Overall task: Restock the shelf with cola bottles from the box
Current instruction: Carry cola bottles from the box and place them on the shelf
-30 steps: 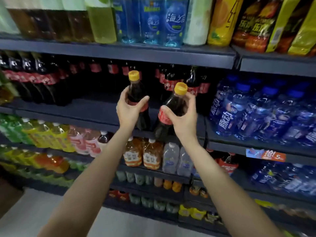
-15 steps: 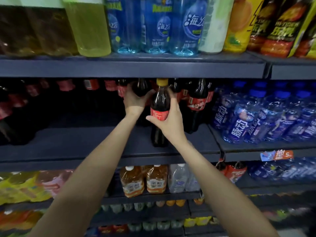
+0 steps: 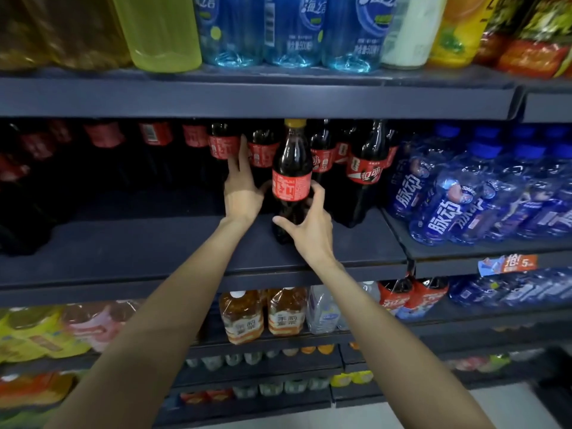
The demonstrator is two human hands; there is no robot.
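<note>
Centre of frame, on dark shelf (image 3: pixel 161 243): yellow-capped cola bottle (image 3: pixel 291 181) upright, base on shelf board. Right hand (image 3: pixel 309 226) curled round its lower body, thumb left of bottle, fingers on right side below red label. Left hand (image 3: pixel 241 193) just left, fingers straight and pointing up, touching rear cola bottle (image 3: pixel 223 144); whether it grips that bottle, cannot tell. More cola behind. Blue bottles (image 3: pixel 458 193) at right of frame. Orange bottles (image 3: pixel 263 314) lower centre.
</note>
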